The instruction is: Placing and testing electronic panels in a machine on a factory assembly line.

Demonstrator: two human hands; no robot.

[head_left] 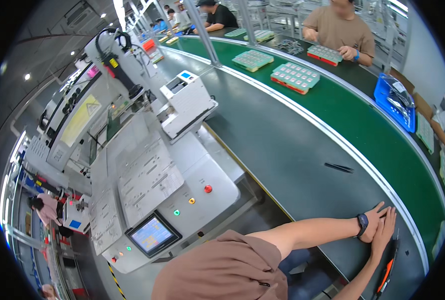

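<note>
My left hand (371, 225), with a dark watch (363, 224) on its wrist, lies at the grey bench near the conveyor's edge. My right hand (382, 234) overlaps it, and the two touch. Fingers on both are stretched out, and nothing shows in either hand; what lies between the palms is hidden. Close beside my right hand rests an orange-and-black electric screwdriver (386, 272). A pair of black tweezers (339, 167) lies farther off on the bench (282, 145).
A green conveyor (350, 132) curves past the bench, carrying pale green trays (296, 76). Beyond it a person handles another tray (325, 55) near a blue bin (395, 102). At left stands a machine with a touchscreen (154, 234), a red button (208, 189) and a white box-shaped unit (185, 102). Metal posts (201, 32) rise alongside the conveyor.
</note>
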